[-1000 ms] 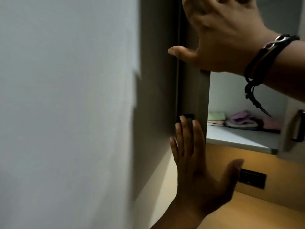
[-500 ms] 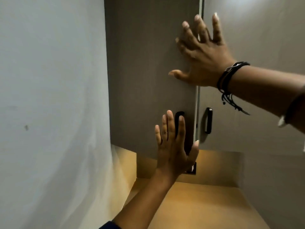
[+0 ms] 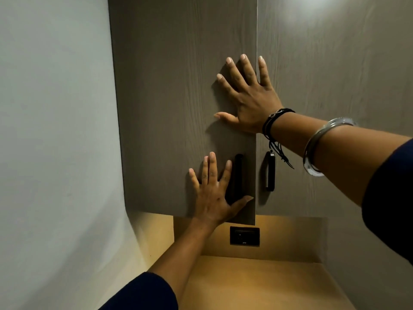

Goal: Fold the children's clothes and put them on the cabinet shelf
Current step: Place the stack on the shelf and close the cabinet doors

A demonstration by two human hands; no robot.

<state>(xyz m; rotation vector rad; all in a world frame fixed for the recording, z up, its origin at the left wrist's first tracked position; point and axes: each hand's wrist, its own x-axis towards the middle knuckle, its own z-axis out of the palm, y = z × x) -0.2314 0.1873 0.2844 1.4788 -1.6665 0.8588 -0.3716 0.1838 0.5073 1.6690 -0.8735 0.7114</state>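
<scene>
From the head camera, both hands are pressing flat against the left cabinet door [image 3: 174, 108], and neither is gripping anything. The right hand [image 3: 248, 97] is sitting high with its fingers straight and fanned, the thumb and most fingers on the left door and the index finger reaching across the seam onto the right cabinet door [image 3: 324, 86]. The left hand [image 3: 212, 193] is working low near the door's bottom edge, palm on the panel and fingers straight and pointing up. The relation that matters is the left door's black handle [image 3: 238, 173]: it is running vertically just to the right of those left fingers, in the gap between index finger and thumb, so the left hand is clearly the nearer one to it. The matching right handle [image 3: 270, 171] is hanging just beyond the seam, under the right wrist with its black cord bracelet [image 3: 274, 118]. Both doors are looking shut, though I cannot tell whether the left one is fully flush. The children's clothes and the shelf are nowhere in sight, presumably behind these doors. With folding apparently done, this is looking like the closing push.
</scene>
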